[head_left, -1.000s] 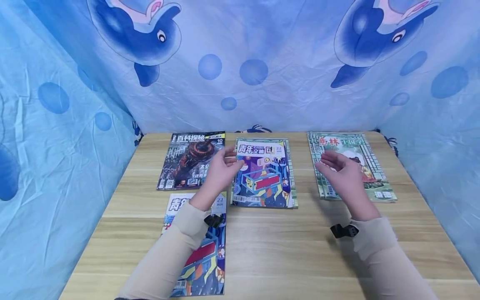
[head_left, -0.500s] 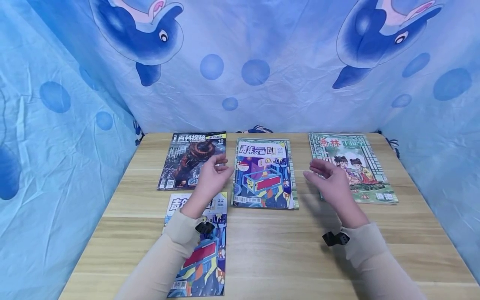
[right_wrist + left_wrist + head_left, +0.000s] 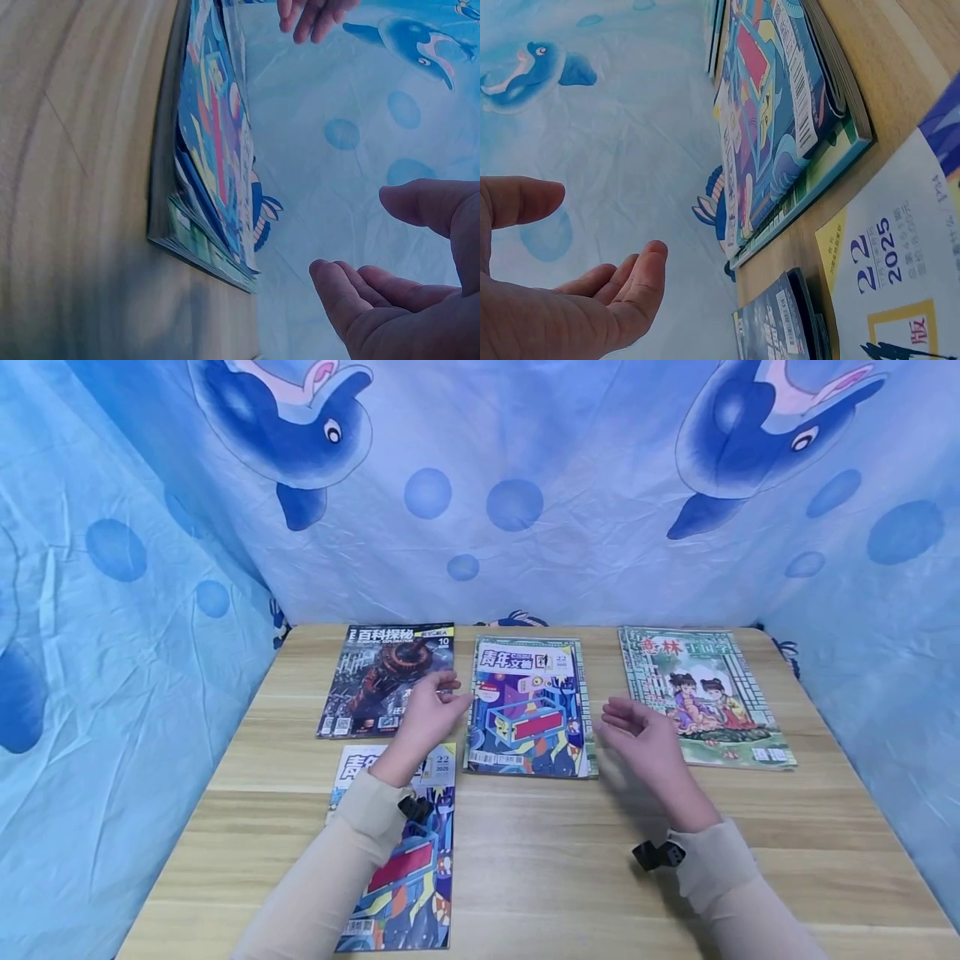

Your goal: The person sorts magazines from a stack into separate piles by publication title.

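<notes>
A stack of magazines (image 3: 525,718) lies in the middle of the table, a purple and blue cover on top and a green-edged one beneath. My left hand (image 3: 429,714) hovers at the stack's left side, its fingers loosely bent and thumb apart, holding nothing. On the right side my right hand (image 3: 641,739) hangs above the wood near the stack's right edge, also holding nothing. In the left wrist view the thumb and fingers (image 3: 649,281) stand well apart. The right wrist view likewise has a wide gap between thumb and fingers (image 3: 337,296).
A dark science magazine (image 3: 367,681) lies at the back left. Another purple and blue magazine (image 3: 408,885) lies in front of it, partly under my left forearm. Green magazines (image 3: 720,727) are piled at the right. Blue dolphin-print cloth (image 3: 480,577) surrounds the wooden table (image 3: 547,877).
My right hand has moved left and nearer, away from the green magazines toward the middle stack. My left hand has shifted slightly left and nearer. The magazines stay where they were.
</notes>
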`<state>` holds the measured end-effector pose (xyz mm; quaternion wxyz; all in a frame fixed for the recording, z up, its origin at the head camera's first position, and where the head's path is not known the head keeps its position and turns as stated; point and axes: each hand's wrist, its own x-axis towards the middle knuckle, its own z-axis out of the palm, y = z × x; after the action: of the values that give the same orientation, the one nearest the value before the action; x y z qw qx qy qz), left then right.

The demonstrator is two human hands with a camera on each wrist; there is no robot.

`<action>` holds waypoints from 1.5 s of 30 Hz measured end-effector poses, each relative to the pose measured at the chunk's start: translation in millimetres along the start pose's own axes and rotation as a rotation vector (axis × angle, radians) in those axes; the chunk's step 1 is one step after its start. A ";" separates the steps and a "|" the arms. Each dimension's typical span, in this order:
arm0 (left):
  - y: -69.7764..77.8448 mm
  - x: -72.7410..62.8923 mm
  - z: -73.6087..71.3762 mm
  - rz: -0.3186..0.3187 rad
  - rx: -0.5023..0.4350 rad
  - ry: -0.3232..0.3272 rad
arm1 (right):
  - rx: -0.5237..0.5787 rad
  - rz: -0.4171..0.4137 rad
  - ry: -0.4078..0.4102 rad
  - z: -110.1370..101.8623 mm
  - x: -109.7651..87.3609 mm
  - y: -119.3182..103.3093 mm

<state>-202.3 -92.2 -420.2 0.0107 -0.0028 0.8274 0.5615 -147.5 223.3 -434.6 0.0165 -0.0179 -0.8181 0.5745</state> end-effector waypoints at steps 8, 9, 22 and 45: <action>-5.0 16.8 8.9 -0.055 -0.001 -0.008 | -0.045 0.075 -0.053 10.4 -4.1 5.3; -5.5 18.8 10.2 -0.064 0.001 -0.009 | -0.051 0.086 -0.057 12.0 -4.6 6.0; -6.9 50.5 25.5 -0.099 0.061 -0.011 | -0.062 0.125 -0.064 23.4 -4.9 13.7; -11.2 110.8 37.5 -0.244 0.124 -0.050 | -0.082 0.215 -0.089 36.8 -2.8 23.2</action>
<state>-312.3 -60.6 -446.8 0.0996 -0.0889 0.8535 0.5036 -146.3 196.4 -468.9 -0.0824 -0.0804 -0.8342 0.5393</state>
